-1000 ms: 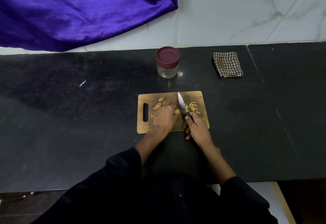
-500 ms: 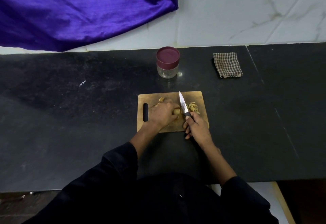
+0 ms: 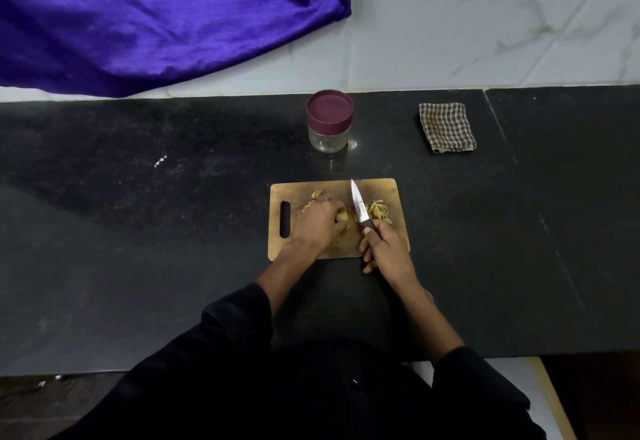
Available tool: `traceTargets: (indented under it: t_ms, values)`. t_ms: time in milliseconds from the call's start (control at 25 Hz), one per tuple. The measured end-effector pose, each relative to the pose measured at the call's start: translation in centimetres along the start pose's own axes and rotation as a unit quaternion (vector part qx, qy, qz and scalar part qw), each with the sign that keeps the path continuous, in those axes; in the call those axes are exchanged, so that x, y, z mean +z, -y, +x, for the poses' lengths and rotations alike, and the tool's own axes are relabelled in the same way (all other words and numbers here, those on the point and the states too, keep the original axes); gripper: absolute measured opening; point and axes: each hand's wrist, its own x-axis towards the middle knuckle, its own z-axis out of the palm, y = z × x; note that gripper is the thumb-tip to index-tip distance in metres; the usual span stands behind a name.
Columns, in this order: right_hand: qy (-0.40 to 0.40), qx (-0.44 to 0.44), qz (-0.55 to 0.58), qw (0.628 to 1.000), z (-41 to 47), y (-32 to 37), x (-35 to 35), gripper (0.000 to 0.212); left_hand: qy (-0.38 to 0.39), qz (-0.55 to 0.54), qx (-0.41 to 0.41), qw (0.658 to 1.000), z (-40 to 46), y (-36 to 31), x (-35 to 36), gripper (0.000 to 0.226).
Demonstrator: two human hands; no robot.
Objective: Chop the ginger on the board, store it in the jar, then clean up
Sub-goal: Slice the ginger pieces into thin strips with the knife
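Observation:
A wooden cutting board lies on the black counter. My left hand grips a piece of ginger at the board's middle. My right hand holds a small knife by its black handle, with the blade pointing away, just right of the ginger. Cut ginger strips lie right of the blade, and more bits show beyond my left hand. A glass jar with a maroon lid stands behind the board.
A folded checked cloth lies at the back right of the counter. Purple fabric hangs over the marble wall at the upper left. A seam crosses the counter on the right.
My left hand has shifted slightly left along the board with the ginger. The knife has stayed almost in place beside it.

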Motion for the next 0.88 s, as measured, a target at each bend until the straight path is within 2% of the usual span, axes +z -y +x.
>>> traceTargets:
  t_ms: [360, 520, 640, 880]
  values:
    - [0.013, 0.011, -0.035, 0.999, -0.7, 0.7, -0.5, 0.015, 0.003, -0.022, -0.013, 1.0, 0.0, 0.4, 0.5, 0.034]
    - [0.024, -0.001, -0.142, 0.99, -2.3, 0.8, -0.5, 0.014, -0.01, -0.043, -0.017, 0.999, -0.1, 0.8, 0.9, 0.023]
    - [0.009, -0.003, -0.224, 0.975, -2.4, 0.9, 0.1, 0.021, -0.024, -0.049, -0.024, 0.998, -0.2, 0.8, 1.3, 0.021]
    - [0.013, -0.002, -0.264, 0.965, -2.2, 1.3, 0.5, 0.025, -0.039, -0.038, -0.035, 0.998, -0.2, 0.6, 1.0, 0.021]
